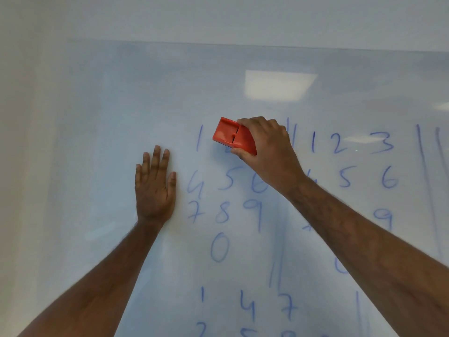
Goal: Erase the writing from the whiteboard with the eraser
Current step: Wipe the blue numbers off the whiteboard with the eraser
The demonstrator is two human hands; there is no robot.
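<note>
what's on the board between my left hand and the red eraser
In the head view, a blue handwritten 1 sits on the whiteboard between the flat left hand and the eraser gripped by the right hand; otherwise bare board.

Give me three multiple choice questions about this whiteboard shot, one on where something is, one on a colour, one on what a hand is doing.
1. Where does the left hand rest?
A. left of the digits
B. on the eraser
C. above the top board edge

2. What colour is the eraser?
A. black
B. orange-red
C. green

3. What is the right hand doing?
A. hanging free
B. lying flat on the whiteboard
C. gripping the eraser

Answers: 1 A, its flat palm lies left of the blue writing; 2 B, the casing is plainly orange-red; 3 C, fingers and thumb curl round the eraser's sides.
</note>
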